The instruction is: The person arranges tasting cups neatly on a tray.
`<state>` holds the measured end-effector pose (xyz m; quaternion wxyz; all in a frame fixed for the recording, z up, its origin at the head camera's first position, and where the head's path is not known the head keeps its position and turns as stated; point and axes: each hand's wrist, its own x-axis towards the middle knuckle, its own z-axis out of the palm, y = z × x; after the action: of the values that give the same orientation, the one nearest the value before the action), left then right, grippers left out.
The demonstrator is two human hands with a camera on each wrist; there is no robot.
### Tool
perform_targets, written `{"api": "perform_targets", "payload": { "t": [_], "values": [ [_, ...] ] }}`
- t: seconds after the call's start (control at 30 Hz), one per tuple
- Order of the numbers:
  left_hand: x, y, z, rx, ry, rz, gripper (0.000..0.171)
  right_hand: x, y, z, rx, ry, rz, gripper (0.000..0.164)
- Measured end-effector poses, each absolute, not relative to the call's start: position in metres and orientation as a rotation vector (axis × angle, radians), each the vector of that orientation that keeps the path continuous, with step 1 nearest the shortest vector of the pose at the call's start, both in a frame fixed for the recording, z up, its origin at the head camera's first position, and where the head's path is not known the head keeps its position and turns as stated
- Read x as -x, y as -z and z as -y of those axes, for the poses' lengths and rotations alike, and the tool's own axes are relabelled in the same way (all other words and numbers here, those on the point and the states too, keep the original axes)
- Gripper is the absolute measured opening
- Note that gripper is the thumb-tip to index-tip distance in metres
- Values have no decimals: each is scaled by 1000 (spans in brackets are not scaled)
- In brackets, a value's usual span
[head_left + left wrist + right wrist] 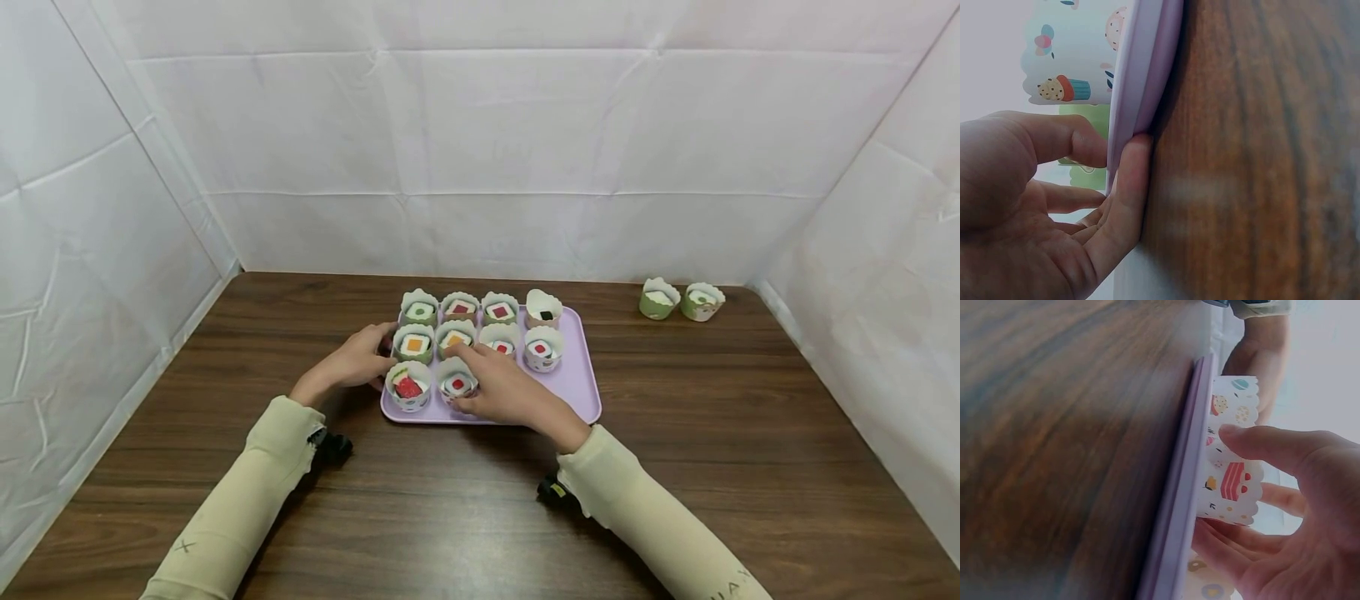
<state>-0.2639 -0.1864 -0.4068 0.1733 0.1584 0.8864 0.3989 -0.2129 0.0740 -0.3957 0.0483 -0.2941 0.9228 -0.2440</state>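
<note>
A lilac tray (pixel 573 367) carries rows of scalloped paper baking cups, each with a small sushi-like piece inside. My left hand (pixel 356 358) pinches the tray's left rim (pixel 1138 75), thumb above and a finger below in the left wrist view. My right hand (pixel 504 385) grips a white printed paper cup (pixel 457 385) in the front row, thumb on one side and fingers on the other. In the right wrist view this cup (pixel 1229 487) stands by the tray edge (pixel 1182 487). Left of it is a cup with a red piece (pixel 408 387).
Two green paper cups (pixel 658 298) (pixel 702 302) stand apart at the table's back right. Brown wooden tabletop (pixel 712 433) surrounds the tray. White sheeting (pixel 487 150) rises behind and at both sides.
</note>
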Motion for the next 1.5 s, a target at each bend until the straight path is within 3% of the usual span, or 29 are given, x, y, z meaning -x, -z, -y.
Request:
{"api": "perform_targets", "payload": {
  "t": [1.1, 1.33, 1.5],
  "values": [
    [264, 405, 187, -457, -1121, -2532, 69, 206, 376, -91, 944, 752, -2896, 64],
    [264, 405, 187, -465, -1117, -2539, 69, 217, 369, -123, 1076, 1018, -2949, 48],
    [264, 407, 187, -461, -1112, -2533, 69, 231, 366, -160, 959, 1230, -3036, 37]
  ]
}}
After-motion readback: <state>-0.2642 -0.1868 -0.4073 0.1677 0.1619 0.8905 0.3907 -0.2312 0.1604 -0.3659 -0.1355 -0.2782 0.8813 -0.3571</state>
